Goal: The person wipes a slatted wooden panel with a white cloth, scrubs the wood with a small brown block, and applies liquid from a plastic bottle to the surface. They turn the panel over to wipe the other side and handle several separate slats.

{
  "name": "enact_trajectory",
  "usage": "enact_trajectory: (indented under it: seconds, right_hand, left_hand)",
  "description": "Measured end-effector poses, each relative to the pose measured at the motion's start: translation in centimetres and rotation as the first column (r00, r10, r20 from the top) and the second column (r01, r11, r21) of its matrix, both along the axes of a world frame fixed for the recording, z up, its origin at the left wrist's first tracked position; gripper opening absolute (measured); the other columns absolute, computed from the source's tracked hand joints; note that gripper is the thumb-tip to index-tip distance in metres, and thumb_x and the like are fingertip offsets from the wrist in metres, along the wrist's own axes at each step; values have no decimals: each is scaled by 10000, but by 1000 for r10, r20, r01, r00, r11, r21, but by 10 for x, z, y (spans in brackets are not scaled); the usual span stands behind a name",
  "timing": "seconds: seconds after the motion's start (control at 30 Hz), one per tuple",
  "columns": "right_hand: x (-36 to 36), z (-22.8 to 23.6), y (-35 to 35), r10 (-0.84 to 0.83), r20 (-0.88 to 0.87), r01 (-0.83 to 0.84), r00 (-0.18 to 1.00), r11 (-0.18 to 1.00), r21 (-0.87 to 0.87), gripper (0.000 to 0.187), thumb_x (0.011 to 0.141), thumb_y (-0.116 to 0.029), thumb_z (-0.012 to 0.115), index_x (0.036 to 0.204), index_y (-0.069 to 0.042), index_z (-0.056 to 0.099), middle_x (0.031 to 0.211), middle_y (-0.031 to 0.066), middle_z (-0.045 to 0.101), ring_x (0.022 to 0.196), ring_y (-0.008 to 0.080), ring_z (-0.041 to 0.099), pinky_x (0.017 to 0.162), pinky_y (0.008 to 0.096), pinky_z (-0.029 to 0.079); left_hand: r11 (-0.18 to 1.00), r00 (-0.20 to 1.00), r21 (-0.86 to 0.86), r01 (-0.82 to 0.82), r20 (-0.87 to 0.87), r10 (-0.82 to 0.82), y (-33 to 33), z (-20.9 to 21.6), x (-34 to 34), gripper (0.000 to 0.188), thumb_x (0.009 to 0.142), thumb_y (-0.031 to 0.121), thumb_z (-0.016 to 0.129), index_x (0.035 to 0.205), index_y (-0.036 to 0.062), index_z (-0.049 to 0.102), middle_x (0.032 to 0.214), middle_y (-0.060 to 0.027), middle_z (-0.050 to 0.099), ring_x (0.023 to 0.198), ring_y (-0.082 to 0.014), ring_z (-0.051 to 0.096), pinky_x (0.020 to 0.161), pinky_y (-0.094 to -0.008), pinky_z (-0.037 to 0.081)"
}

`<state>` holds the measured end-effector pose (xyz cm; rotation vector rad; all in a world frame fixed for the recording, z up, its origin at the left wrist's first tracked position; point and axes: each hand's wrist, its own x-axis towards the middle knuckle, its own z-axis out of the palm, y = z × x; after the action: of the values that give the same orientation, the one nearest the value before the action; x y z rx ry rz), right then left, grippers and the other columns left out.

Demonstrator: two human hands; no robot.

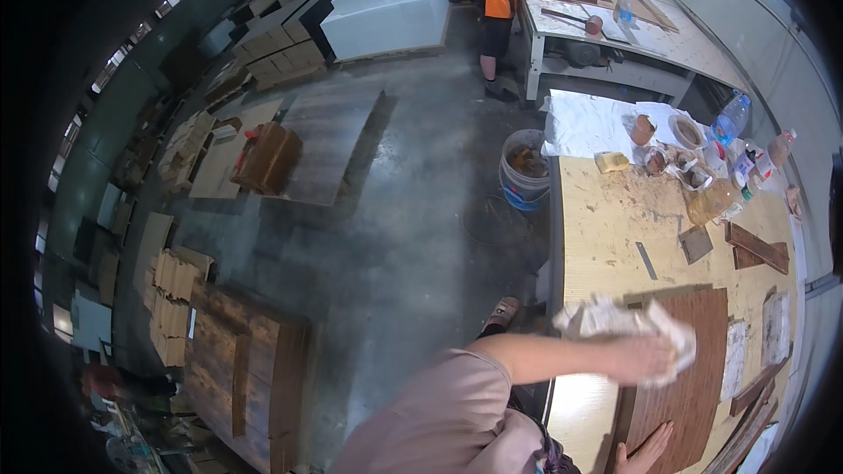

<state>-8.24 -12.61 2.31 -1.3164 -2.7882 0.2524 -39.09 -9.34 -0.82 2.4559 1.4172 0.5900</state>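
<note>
A crumpled white cloth [606, 320] is bunched in my left hand [645, 360], whose fingers are closed around it, slightly blurred. It hangs over the upper part of a reddish-brown wooden board [680, 404] lying on the pale worktable [588, 237]. My right hand [648, 452] rests flat on the same board near the lower edge of the view, fingers stretched out and thumb apart. Beyond the board lie a thin metal scraper blade [646, 261] and a small square brownish pad [695, 245].
Bottles [731, 118], jars and a yellow sponge [612, 161] crowd the table's far end. Brown wood strips [757, 247] lie on its right. A bucket [524, 171] stands on the floor beside it. Stacked panels [233, 369] stand left. A co-worker [497, 0] stands at another bench.
</note>
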Motion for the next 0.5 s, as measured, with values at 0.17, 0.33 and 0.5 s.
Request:
enact_trajectory:
  seconds: [0.17,0.33,0.5]
  right_hand:
    - [-3,0,-1,1,-30,-1,1000,1000,9,1072,871,-674,606,1516,118,280,1566,364,279,1463,506,262,1220,551,205]
    - [7,-13,2,44,-155,-36,987,998,59,1077,876,-736,557,1493,118,335,1540,374,317,1440,508,304,1204,560,223]
    - [0,0,-1,15,-125,-10,992,999,39,1070,878,-741,550,1499,104,336,1543,359,327,1433,508,314,1192,562,251]
  left_hand:
    - [935,953,-189,-301,-19,303,9,21,-54,646,1015,257,466,1576,17,254,1654,-137,245,1560,-278,114,1278,-475,76]
    - [992,993,-62,109,-31,-111,-48,17,77,641,961,263,527,1496,-64,392,1561,-224,399,1530,-285,252,1261,-529,129]
    - [984,986,-69,166,0,-166,-27,7,52,490,980,150,530,1424,-49,481,1395,-251,526,1371,-302,452,1170,-454,366]
